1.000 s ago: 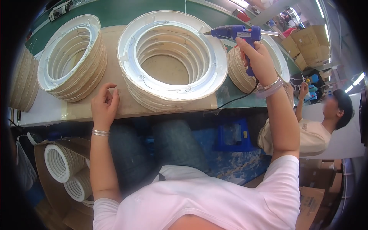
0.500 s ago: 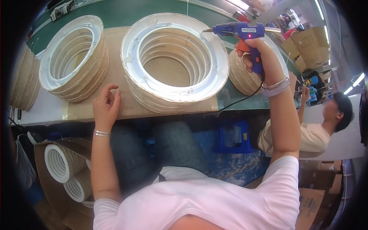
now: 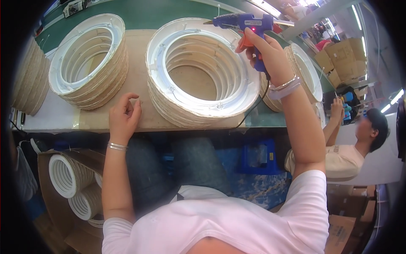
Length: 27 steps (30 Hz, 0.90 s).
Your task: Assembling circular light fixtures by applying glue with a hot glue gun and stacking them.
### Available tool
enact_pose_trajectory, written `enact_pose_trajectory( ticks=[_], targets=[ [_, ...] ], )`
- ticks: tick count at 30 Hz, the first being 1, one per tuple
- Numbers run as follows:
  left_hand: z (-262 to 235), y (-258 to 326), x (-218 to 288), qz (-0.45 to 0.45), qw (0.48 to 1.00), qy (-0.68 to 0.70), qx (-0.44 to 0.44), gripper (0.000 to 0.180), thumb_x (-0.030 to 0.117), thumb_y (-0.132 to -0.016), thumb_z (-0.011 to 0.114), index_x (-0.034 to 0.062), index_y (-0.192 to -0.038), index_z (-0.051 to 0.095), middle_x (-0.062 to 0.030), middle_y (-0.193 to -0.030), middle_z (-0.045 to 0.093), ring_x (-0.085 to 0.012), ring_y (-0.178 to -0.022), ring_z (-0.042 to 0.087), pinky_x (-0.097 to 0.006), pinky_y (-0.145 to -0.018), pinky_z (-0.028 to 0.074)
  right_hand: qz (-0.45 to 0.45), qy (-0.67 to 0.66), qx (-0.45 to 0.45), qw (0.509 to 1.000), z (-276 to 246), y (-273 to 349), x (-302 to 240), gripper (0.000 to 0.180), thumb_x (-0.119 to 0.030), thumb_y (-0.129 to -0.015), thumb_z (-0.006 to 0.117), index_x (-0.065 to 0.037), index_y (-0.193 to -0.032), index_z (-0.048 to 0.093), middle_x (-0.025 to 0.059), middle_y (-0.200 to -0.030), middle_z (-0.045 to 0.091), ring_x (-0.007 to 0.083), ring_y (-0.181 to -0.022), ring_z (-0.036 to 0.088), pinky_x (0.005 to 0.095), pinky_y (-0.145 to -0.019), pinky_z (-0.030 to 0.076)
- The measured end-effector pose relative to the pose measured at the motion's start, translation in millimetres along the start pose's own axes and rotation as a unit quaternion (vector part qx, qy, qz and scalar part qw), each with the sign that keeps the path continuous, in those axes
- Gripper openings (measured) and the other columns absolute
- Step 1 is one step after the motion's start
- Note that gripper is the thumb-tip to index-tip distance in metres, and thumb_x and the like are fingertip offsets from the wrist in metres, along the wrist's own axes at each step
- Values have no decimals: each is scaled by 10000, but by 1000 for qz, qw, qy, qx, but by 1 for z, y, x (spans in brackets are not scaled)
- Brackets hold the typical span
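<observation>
My right hand (image 3: 270, 55) grips a blue hot glue gun (image 3: 241, 21) with an orange trigger and a lit red light. Its nozzle points left over the far rim of a large round lampshade (image 3: 203, 101). That shade has a white ring rim, a ribbed white inside and a beige textured outside, with thin wires and small clips on the ring. Near its left side hovers my left hand (image 3: 123, 116), fingers curled and thumb close to the index finger. Anything tiny between those fingertips is too small to make out.
A similar shade (image 3: 91, 63) stands to the left, another (image 3: 29, 80) at the far left, and one (image 3: 304, 70) behind my right wrist. Smaller shades fill a cardboard box (image 3: 46, 186) below. A blue stool (image 3: 259, 156) stands under the bench; a co-worker (image 3: 351, 148) sits at right.
The glue gun in my right hand has moved left and slightly up across the shade's far rim. My left hand keeps its curled shape. The bench and shades sit slightly further right in view.
</observation>
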<state>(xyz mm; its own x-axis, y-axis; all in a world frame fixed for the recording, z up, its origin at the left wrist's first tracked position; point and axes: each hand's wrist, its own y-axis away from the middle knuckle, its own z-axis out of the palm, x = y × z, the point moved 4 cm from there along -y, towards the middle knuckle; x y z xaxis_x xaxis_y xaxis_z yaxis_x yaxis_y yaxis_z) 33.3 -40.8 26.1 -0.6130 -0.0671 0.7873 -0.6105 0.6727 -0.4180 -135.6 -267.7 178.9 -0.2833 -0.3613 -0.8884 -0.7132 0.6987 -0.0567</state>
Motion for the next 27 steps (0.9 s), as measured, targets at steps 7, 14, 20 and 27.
enact_pose_trajectory(
  ticks=[7,14,20,27],
  targets=[
    [-2,-2,2,-1,1000,1,4,98,80,-719,556,49,-810,539,-37,-430,309,-120,-370,308,-253,-388,265,3,51,21,998,7,-12,7,393,-422,-785,469,-61,-664,565,-6,-577,523,29,-488,369,168,-456,297],
    [-1,-1,1,-4,1000,1,6,99,82,-721,556,51,-814,539,-31,-432,298,-117,-373,298,-252,-389,262,-18,75,44,996,8,-10,5,374,-414,-765,505,-64,-644,553,-7,-564,515,35,-484,376,172,-455,301],
    [-1,-1,0,1,1000,-4,5,106,85,-722,557,53,-821,539,-28,-434,296,-116,-375,298,-251,-390,262,-12,91,52,994,7,-9,5,381,-425,-743,526,-60,-639,551,-7,-572,516,40,-497,394,167,-471,314],
    [-1,0,-1,2,1000,4,0,116,38,-732,534,24,-848,539,6,-459,280,-59,-414,265,-219,-403,221,-7,82,41,996,7,-9,6,380,-427,-737,532,-63,-626,548,-12,-562,501,42,-502,392,170,-474,312]
  ],
)
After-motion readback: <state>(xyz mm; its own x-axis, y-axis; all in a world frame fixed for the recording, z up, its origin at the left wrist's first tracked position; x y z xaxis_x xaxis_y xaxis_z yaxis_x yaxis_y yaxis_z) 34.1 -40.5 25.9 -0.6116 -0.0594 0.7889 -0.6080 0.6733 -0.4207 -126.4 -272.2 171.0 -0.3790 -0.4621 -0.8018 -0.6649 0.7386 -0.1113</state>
